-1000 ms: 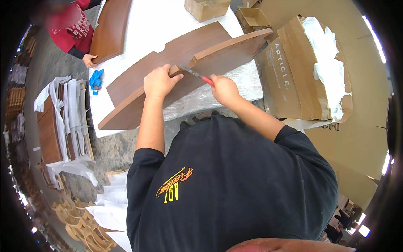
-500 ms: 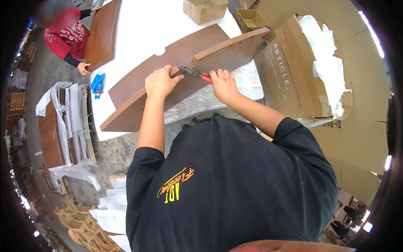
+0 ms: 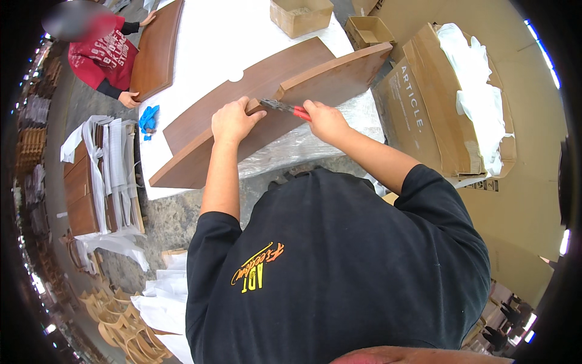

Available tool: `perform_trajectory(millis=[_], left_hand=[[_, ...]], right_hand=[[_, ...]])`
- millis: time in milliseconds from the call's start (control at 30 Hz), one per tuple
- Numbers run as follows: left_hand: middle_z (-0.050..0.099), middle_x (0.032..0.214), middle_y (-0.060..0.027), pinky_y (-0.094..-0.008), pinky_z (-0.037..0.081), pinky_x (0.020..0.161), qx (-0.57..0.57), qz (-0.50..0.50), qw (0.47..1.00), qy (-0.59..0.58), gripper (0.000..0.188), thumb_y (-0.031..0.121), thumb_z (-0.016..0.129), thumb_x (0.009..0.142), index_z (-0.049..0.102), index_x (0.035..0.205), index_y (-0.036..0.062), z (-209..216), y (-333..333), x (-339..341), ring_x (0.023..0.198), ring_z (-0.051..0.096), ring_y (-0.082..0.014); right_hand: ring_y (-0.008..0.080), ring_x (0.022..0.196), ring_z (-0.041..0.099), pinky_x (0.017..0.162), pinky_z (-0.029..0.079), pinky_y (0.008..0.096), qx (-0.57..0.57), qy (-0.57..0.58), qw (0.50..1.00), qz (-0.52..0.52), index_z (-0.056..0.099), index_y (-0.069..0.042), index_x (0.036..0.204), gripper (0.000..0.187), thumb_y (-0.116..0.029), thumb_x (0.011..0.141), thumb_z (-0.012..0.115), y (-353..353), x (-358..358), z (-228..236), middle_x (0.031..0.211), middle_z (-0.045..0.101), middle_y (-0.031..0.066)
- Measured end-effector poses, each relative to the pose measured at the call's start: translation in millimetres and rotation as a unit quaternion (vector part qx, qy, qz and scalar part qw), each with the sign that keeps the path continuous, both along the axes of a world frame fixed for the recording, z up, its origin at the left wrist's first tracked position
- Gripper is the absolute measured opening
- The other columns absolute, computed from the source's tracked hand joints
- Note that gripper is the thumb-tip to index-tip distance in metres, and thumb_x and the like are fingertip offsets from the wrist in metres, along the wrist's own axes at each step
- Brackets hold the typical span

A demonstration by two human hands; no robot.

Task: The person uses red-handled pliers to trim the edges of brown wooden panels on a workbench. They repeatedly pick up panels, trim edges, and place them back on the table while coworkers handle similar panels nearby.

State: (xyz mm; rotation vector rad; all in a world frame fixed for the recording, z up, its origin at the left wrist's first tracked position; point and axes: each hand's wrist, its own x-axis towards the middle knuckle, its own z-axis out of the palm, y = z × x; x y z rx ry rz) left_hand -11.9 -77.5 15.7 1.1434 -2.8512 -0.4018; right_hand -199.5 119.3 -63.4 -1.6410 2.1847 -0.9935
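A brown wooden panel [image 3: 197,155] stands on edge at the near side of the table, with a gap in its upper edge near the middle. My left hand [image 3: 235,123] is wrapped over that edge, just left of the gap. My right hand [image 3: 327,123] is closed round the red handles of a pair of pliers [image 3: 280,106]. The dark jaws of the pliers reach into the gap, close to my left fingers; what they grip, if anything, is too small to tell. Behind lies a second brown panel [image 3: 267,68] with a rounded notch in its far edge.
Both panels rest on a white-covered table [image 3: 209,36]. At the far left a person in a red shirt [image 3: 103,57] holds another wooden panel [image 3: 159,51]. A blue crumpled item [image 3: 148,120], an open carton [image 3: 301,17] and a large cardboard box [image 3: 418,109] are around me.
The whole view has shifted slightly to the right and down. The pliers and both hands stay at the same spot on the panel, with only a slight shift of the right hand.
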Motion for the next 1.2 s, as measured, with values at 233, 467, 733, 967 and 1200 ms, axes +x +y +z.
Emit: perform_trajectory(millis=[233, 467, 733, 967, 1200], left_hand=[[0.074, 0.087, -0.011, -0.0471, 0.055, 0.074, -0.024, -0.001, 0.999, 0.036, 0.048, 0.057, 0.077, 0.083, 0.067, 0.089, 0.0107, -4.5, 20.9, 6.4, 0.087, 0.072, -0.0337], [0.071, 0.081, -0.0098, -0.0478, 0.053, 0.073, -0.038, -0.001, 0.998, 0.045, 0.046, 0.051, 0.08, 0.082, 0.063, 0.083, 0.009, -9.8, 45.4, 12.8, 0.084, 0.07, -0.0335], [0.071, 0.083, -0.009, -0.0476, 0.054, 0.074, -0.038, -0.003, 0.998, 0.042, 0.045, 0.049, 0.08, 0.082, 0.063, 0.084, 0.0084, -7.0, 58.9, 10.7, 0.087, 0.07, -0.0318], [0.072, 0.085, -0.009, -0.0474, 0.054, 0.075, -0.034, -0.014, 0.998, 0.055, 0.044, 0.049, 0.079, 0.083, 0.063, 0.086, 0.0084, -3.8, 56.3, 9.3, 0.088, 0.07, -0.0315], [0.072, 0.085, -0.0097, -0.0476, 0.054, 0.076, -0.022, -0.009, 0.999, 0.037, 0.044, 0.049, 0.079, 0.084, 0.063, 0.086, 0.0082, 3.1, 52.8, 8.7, 0.088, 0.07, -0.0314]], right_hand=[[0.0237, 0.062, 0.059, 0.057, 0.047, 0.0388, 0.222, -0.215, 0.949, 0.065, 0.057, -0.006, 0.107, 0.03, -0.033, 0.101, 0.069, 7.5, -11.1, 18.4, 0.073, 0.061, 0.0073], [0.0073, 0.049, 0.034, 0.042, 0.027, 0.0276, 0.374, -0.51, 0.77, 0.081, 0.049, -0.015, 0.095, 0.029, -0.036, 0.102, 0.069, 27.1, -10.2, 58.4, 0.066, 0.038, -0.0043], [0.0087, 0.05, 0.035, 0.044, 0.03, 0.0277, 0.34, -0.534, 0.768, 0.097, 0.045, -0.016, 0.09, 0.035, -0.041, 0.102, 0.067, 39.5, -16.5, 57.3, 0.066, 0.039, -0.003], [0.0084, 0.05, 0.036, 0.044, 0.031, 0.0271, 0.419, -0.589, 0.679, 0.13, 0.046, -0.016, 0.087, 0.038, -0.045, 0.102, 0.066, 31.2, -35.2, 44.0, 0.067, 0.041, -0.0027], [0.0099, 0.046, 0.049, 0.035, 0.047, 0.0298, 0.317, -0.782, 0.487, 0.227, 0.053, -0.011, 0.091, 0.045, -0.054, 0.105, 0.055, 47.7, -19.3, 0.2, 0.066, 0.049, 0.0014]])
